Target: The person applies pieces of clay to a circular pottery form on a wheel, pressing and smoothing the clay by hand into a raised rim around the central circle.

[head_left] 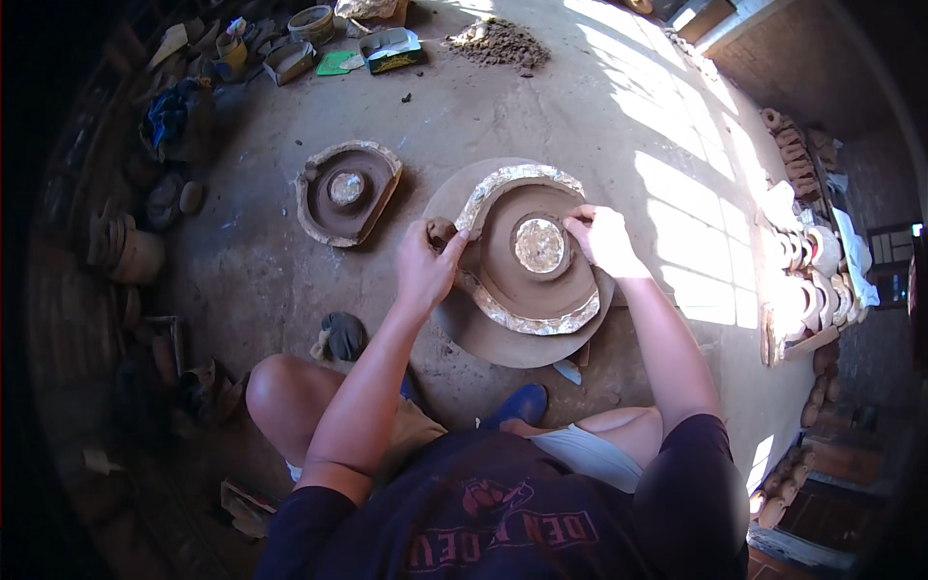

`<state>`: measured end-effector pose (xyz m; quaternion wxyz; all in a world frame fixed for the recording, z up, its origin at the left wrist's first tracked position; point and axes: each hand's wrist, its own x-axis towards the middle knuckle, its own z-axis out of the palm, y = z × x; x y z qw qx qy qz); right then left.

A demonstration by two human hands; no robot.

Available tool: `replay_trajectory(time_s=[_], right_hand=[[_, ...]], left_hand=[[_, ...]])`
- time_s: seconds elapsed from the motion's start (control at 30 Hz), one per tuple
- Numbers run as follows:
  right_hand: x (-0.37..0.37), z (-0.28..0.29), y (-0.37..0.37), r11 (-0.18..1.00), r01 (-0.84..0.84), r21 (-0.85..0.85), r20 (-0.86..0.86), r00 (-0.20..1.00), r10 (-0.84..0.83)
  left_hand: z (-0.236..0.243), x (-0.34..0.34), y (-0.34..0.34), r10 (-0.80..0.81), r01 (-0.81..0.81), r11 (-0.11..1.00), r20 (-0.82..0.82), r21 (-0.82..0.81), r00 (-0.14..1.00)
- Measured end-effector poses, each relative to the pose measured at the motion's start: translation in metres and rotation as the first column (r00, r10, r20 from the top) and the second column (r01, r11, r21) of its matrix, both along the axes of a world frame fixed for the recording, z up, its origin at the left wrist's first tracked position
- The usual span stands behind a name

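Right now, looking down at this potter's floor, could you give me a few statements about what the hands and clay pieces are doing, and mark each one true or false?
1. Both hands rest on the round clay mould. True: the left hand is at its left edge, the right hand near its centre.
2. A second, half-round clay mould lies to the left. True.
3. The right hand holds a blue cup. False: it touches only clay.
4. The pile of loose clay sits on the person's lap. False: it lies far off on the floor.
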<state>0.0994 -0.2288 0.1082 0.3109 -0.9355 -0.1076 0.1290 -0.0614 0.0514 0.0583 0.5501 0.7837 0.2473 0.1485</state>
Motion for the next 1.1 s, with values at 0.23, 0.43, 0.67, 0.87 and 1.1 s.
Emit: replay_trajectory(time_s=[0.23, 0.43, 0.67, 0.87, 1.1], right_hand=[[0.025, 0.0, 0.021, 0.974, -0.179, -0.136, -0.029, 0.984, 0.177], [0.036, 0.002, 0.029, 0.946, -0.254, -0.204, -0.022, 0.967, 0.255], [0.015, -0.018, 0.009, 0.98, -0.166, -0.108, 0.124, 0.976, 0.179], [0.025, -0.005, 0.011, 0.999, -0.012, -0.033, -0.208, 0.978, 0.005], [0.011, 0.006, 0.018, 0.999, 0.005, -0.054, -0.201, 0.979, -0.016]], left_hand=[[-0.007, 0.004, -0.008, -0.118, 0.116, 0.993, -0.084, -0.032, 0.989], [0.004, 0.001, -0.012, -0.146, 0.152, 0.988, -0.197, 0.016, 0.97], [0.009, -0.006, -0.017, -0.188, 0.254, 0.951, -0.328, 0.174, 0.926], [0.02, -0.018, -0.024, -0.236, 0.336, 0.925, -0.423, 0.18, 0.875], [0.032, -0.041, -0.035, -0.311, 0.376, 0.921, -0.391, 0.102, 0.866]])
